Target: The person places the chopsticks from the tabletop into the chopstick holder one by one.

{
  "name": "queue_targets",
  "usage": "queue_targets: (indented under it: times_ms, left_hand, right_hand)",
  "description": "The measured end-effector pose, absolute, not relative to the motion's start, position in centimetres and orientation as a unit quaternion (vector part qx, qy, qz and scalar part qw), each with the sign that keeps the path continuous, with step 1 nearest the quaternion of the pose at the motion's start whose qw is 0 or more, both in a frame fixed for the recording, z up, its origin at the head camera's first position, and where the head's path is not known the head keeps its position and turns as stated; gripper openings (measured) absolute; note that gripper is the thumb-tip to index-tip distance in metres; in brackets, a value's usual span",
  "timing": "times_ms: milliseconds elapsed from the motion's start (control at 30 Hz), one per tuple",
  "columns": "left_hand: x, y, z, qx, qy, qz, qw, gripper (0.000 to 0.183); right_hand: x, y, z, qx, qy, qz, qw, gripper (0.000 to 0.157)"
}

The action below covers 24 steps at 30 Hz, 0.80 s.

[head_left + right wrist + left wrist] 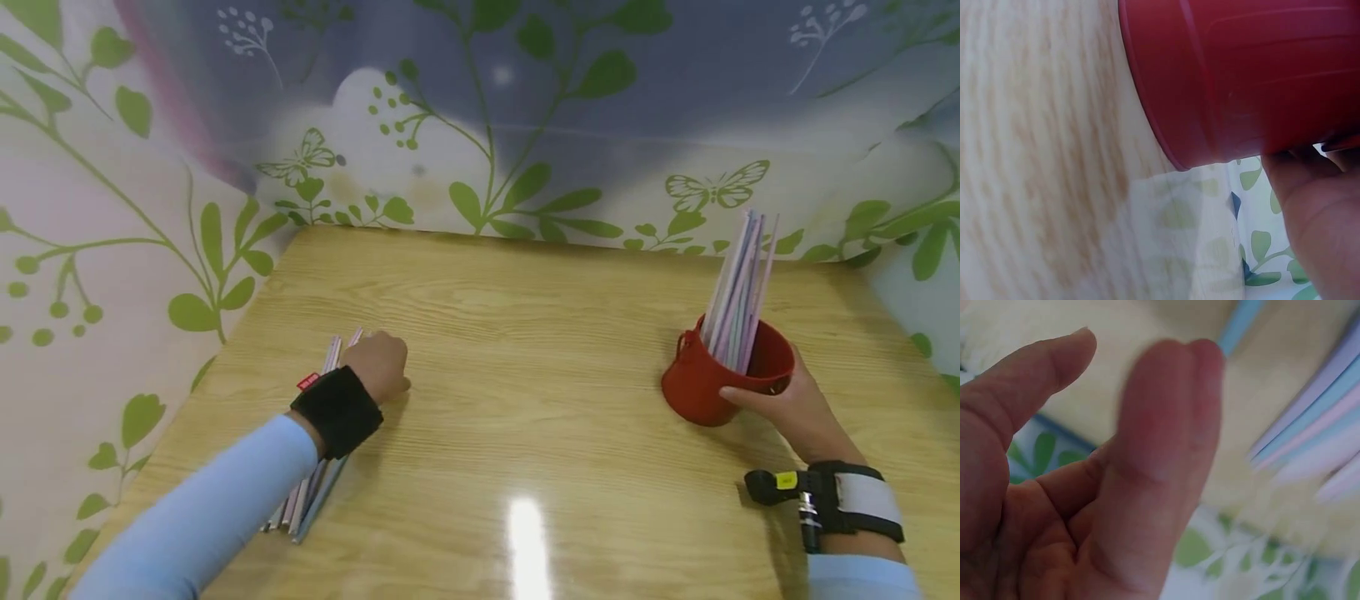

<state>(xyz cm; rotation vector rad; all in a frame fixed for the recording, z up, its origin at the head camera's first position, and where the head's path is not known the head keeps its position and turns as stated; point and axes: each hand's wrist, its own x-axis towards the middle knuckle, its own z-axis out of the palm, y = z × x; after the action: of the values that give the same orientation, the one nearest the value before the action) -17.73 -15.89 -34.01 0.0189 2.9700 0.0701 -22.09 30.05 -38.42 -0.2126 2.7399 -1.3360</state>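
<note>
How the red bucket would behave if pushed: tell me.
The red bucket could tip fairly easily, since the sticks inside rise well above its rim. If it fell, its round wall would probably let it roll. That wall looks smooth and faintly glossy, so it may feel somewhat slippery.

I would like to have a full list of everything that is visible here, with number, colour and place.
Wall covering: patterned, white and grey-blue with green leaves, behind and at the sides
Table: one, light wood, in the middle
Bucket: one, red, right side of the table
Upright sticks: several, overlapping, pastel, inside the bucket
Loose sticks: several, overlapping, pastel, left side of the table
Left hand: one, bare, at the loose sticks
Right hand: one, bare, holding the bucket
Wristbands: two, mainly black, one per wrist
Small device: one, black with yellow label, right wrist
Sleeves: two, light blue, one per arm
</note>
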Motion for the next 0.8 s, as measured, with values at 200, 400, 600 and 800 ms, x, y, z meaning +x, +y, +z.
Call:
queue_targets:
  times_ms: [200, 400, 600, 800]
  left_hand:
    - [-16.6, -16.6, -36.3, 0.002, 0.993, 0.061, 0.099, 0.026]
    - [-16.5, -17.4, -36.6, -0.011, 0.996, 0.047, 0.077, 0.014]
    - [-16.7, -18.0, -36.8, 0.008, 0.998, 0.039, 0.058, 0.021]
    - [-17.6, -18.1, -37.0, 0.015, 0.991, 0.106, 0.084, 0.021]
  right_hand:
    - [-22.1, 30.2, -38.4, -0.071, 0.892, -0.444, 0.038, 0.079]
    - [-21.9, 30.1, -38.5, -0.059, 0.897, -0.436, 0.049, 0.080]
    - [-22.0, 30.0, -38.2, -0.059, 0.895, -0.439, 0.050, 0.081]
    - [-22.0, 30.0, -38.2, -0.062, 0.893, -0.443, 0.050, 0.080]
